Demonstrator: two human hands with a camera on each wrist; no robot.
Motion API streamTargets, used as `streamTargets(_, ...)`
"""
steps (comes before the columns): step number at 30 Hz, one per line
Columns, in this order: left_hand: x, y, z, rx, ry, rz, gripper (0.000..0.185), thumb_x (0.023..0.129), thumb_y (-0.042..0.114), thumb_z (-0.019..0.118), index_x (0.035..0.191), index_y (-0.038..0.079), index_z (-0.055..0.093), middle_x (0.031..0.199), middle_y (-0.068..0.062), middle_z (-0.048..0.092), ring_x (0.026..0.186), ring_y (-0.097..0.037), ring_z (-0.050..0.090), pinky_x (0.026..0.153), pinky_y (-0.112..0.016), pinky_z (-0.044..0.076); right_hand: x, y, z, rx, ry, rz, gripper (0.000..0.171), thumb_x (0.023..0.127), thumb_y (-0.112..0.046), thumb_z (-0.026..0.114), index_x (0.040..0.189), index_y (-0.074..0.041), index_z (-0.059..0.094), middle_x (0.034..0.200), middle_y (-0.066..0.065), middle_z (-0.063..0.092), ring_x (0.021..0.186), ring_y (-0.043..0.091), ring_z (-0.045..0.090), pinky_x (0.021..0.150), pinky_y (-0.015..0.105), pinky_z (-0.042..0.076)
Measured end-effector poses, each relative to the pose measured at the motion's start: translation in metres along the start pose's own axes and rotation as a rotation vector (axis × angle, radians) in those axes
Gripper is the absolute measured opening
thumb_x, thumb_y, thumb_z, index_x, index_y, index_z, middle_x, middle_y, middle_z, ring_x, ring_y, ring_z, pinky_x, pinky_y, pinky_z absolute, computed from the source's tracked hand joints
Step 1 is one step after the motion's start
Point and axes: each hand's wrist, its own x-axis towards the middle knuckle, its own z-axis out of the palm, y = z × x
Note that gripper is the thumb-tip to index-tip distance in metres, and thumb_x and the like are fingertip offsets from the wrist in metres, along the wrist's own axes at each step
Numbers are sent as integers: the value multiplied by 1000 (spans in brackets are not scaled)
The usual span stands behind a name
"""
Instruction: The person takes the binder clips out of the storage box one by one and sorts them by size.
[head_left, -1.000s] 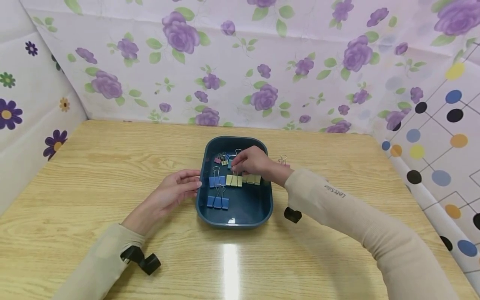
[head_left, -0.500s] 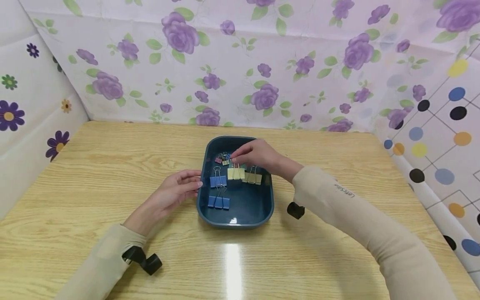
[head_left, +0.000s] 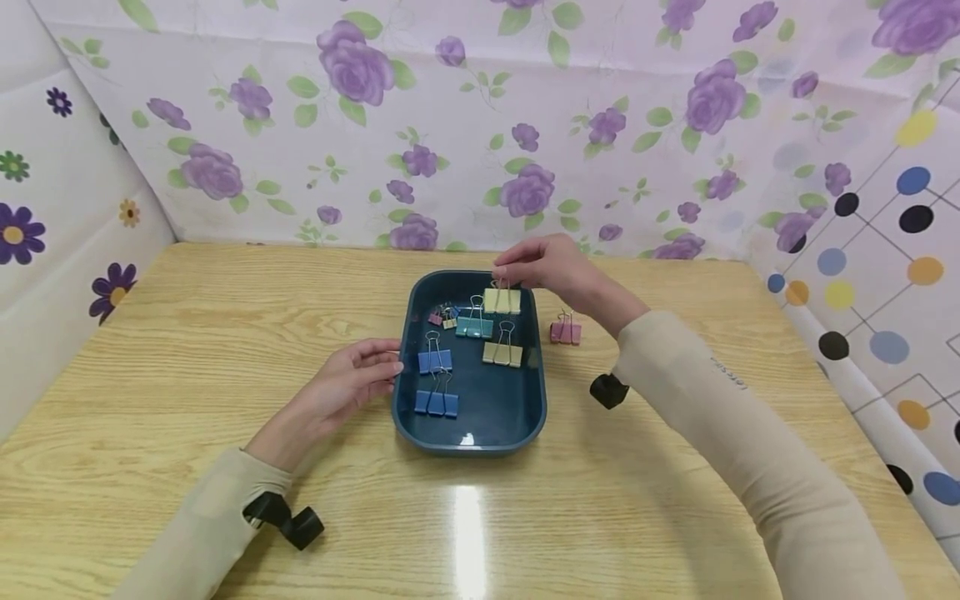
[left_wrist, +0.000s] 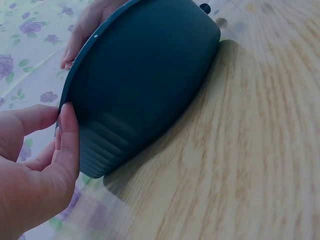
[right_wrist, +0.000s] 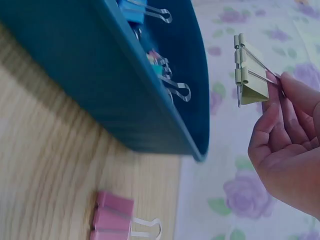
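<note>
My right hand [head_left: 551, 267] pinches a pale yellow binder clip [head_left: 502, 301] by its wire handle, over the far right part of a dark blue tray [head_left: 468, 448]. The right wrist view shows that yellow clip [right_wrist: 250, 75] hanging from thumb and fingertips, apart from the tray wall. At the tray's left side my left hand [head_left: 352, 379] grips the rim; the left wrist view has its thumb and fingers on the edge. Inside lie a teal binder clip [head_left: 474, 327], another yellow clip [head_left: 502, 354], two blue clips [head_left: 435, 362] and several tiny clips [head_left: 450, 321].
A pink binder clip [head_left: 566, 332] is on the wooden table [head_left: 300, 292], just right of the tray. Behind the table hangs a flowered cloth [head_left: 457, 167], and a dotted cloth [head_left: 885, 317] borders the right side.
My right hand has lifted the yellow clip from the tray's middle and carried it up and right toward the far rim. The teal clip is now uncovered. My left hand stays put.
</note>
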Motion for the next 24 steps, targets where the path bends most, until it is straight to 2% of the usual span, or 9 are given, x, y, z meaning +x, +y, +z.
streamTargets(5,0,1,-1,8,4,-7,46,95,-3,55,136,-12,37,106,-9,55,85,-11,59,76,-22,52,-2,9,-19,47,65,16,21,90,-13,71,106,-1,69,95,8,71,94,21,66,97,42,46)
streamTargets(11,1,0,-1,5,1,-3,45,95,-4,55,136,-12,37,106,-10,55,85,-12,59,76,-22,52,-5,19,-36,80,129,54,22,89,-15,72,105,-1,70,92,5,70,89,18,65,86,33,49)
streamTargets(16,1,0,-1,-4,-1,3,44,95,-4,55,135,-12,37,106,-10,56,84,-11,59,76,-22,53,-6,28,-47,111,155,49,20,89,-13,72,103,0,70,85,2,70,82,15,65,76,27,50)
streamTargets(20,1,0,0,-10,-2,6,44,95,-5,54,135,-11,37,106,-10,56,84,-11,59,76,-22,53,-5,36,-55,107,175,52,16,90,-14,71,100,-2,72,83,2,70,81,14,65,75,26,50)
streamTargets(24,2,-2,0,-10,-4,9,43,95,-5,53,135,-11,37,105,-10,56,83,-11,59,76,-22,53,-6,46,-64,94,199,79,20,91,-15,69,103,1,70,86,1,69,80,12,65,76,25,51)
